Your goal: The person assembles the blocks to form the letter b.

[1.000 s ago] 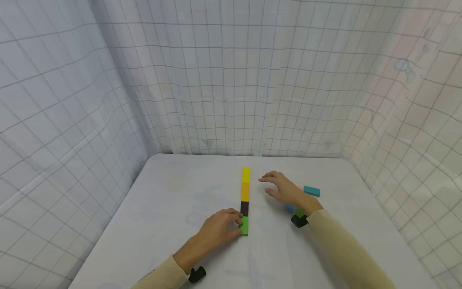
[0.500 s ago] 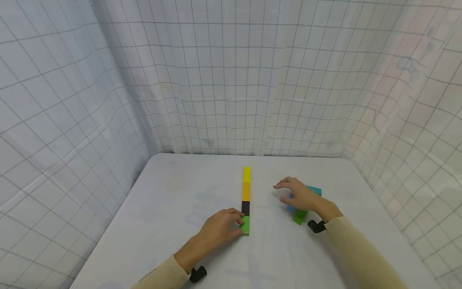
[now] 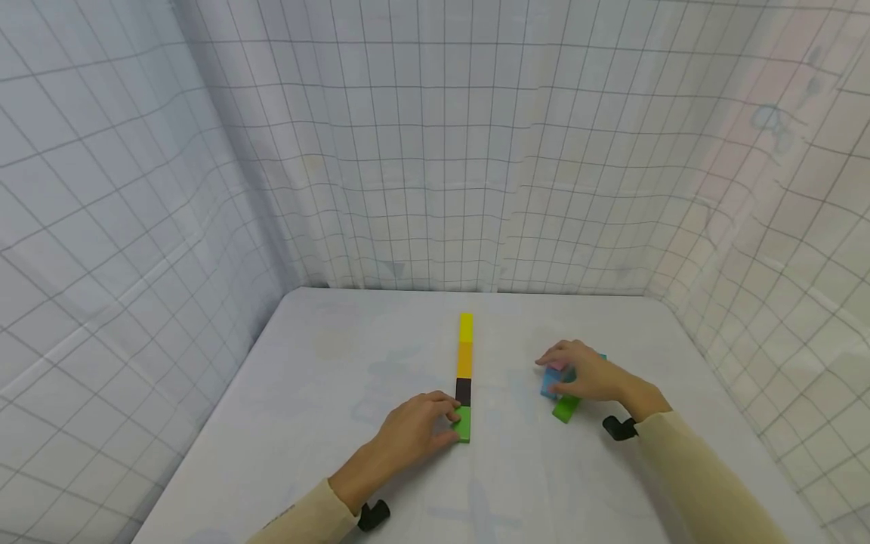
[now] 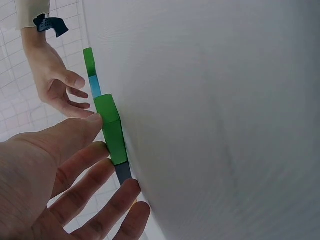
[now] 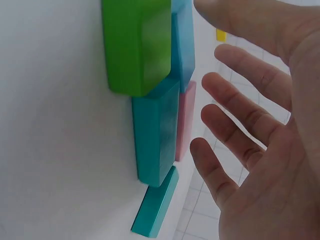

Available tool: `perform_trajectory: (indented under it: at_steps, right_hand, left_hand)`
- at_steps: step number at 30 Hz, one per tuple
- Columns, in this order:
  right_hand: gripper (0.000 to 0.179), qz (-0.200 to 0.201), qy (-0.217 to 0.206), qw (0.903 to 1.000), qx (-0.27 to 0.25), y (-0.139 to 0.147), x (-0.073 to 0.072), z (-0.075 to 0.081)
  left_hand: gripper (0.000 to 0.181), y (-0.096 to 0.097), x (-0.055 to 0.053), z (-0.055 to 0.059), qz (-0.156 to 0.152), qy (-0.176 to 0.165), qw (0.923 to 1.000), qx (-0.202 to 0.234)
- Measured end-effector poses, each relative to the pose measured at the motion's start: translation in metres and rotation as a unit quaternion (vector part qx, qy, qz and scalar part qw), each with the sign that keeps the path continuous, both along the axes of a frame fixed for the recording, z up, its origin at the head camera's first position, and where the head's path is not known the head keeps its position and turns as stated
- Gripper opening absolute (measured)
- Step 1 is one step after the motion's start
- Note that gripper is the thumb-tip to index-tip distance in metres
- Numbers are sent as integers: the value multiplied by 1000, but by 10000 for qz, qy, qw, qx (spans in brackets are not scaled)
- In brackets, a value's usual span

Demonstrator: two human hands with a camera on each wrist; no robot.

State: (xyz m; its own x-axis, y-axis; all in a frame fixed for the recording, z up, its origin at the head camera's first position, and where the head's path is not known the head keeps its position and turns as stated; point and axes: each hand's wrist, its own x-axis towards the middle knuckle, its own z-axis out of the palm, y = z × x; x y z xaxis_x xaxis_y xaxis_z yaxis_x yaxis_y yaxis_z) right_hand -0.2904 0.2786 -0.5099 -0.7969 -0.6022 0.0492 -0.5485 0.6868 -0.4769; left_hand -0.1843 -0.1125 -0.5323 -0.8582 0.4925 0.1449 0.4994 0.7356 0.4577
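A straight row of blocks runs away from me on the table: green [image 3: 464,425] nearest, then black [image 3: 463,392], orange [image 3: 465,360] and yellow [image 3: 466,328]. My left hand [image 3: 411,427] rests at the green block's left side; its thumb and fingers are relaxed and touch the block. To the right, my right hand [image 3: 587,374] hovers just over a loose cluster, fingers loosely bent, holding nothing. In the right wrist view that cluster shows a green block [image 5: 137,47], a light blue block [image 5: 185,50], a teal block [image 5: 157,135], a pink block [image 5: 185,125] and another teal block [image 5: 156,205].
A white table [image 3: 340,355] carries all the blocks. White grid-patterned curtains [image 3: 421,151] close off the back and both sides. A dark strap piece shows at each wrist, below the sleeves.
My right hand has moved right and slightly nearer, from beside the row to over the loose blocks. The left hand stays at the green block.
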Motion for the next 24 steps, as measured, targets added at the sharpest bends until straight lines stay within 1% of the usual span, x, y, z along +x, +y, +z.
perform_trajectory:
  at_steps: [4, 9, 18, 24]
  right_hand:
    - [50, -98, -175, 9998, -32, 6, 0, 0]
    - [55, -108, -286, 9995, -48, 8, 0, 0]
    - [56, 7, -239, 9997, -47, 10, -3, -8]
    - [55, 70, -279, 9996, -42, 9, -4, -8]
  left_hand:
    - [19, 0, 1, 1, 6, -5, 10000, -7]
    - [19, 1, 0, 1, 27, -7, 10000, -37]
    - [18, 0, 0, -1, 45, 20, 10000, -31]
    - [19, 1, 0, -1, 46, -1, 10000, -39]
